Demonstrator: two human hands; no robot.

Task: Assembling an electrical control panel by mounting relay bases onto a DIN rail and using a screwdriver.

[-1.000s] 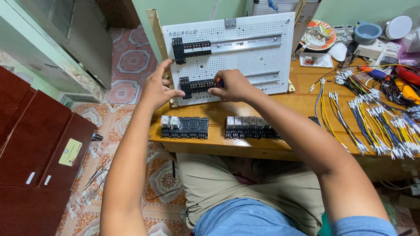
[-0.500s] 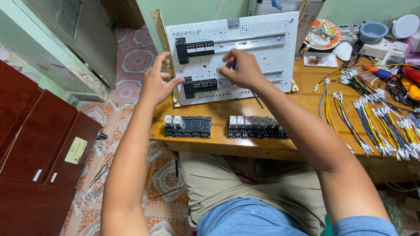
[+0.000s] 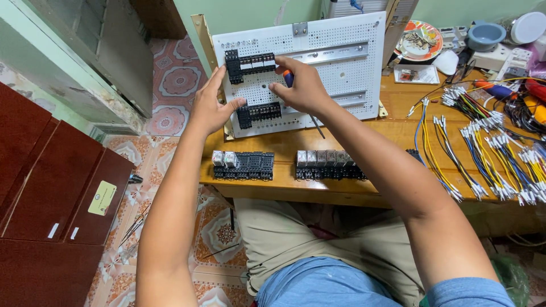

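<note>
Left hand: the left hand point(image 3: 211, 108) is spread open and flat against the left edge of the white perforated panel point(image 3: 341, 74), thumb pointing right. It grips nothing, just braces the board.

Right hand: the right hand point(image 3: 304, 85) is curled around a screwdriver point(image 3: 289, 78). The fingers are closed on the handle, only a bit of blue and red grip peeks out by the index finger, and the thin metal shaft sticks out below the palm, angled down toward the table.

Upper terminal row: a black terminal block row point(image 3: 250, 62) sits on the panel just left of the right hand's fingertips, which touch or almost touch its right end.

Lower terminal row: a second black row point(image 3: 259, 113) sits between the two hands, right beside the left thumb tip and under the right thumb.

Panel: it stands tilted back on the wooden table point(image 3: 364, 133), with metal rails running out to the right of the right-hand knuckles.

On the table below the hands: two groups of relay sockets, left group point(image 3: 243, 165) under the left wrist and right group point(image 3: 327, 164) under the right forearm, both near the front edge.

Further right: bundles of coloured wires point(image 3: 495, 159) with white ferrule ends, well apart from both hands.
</note>
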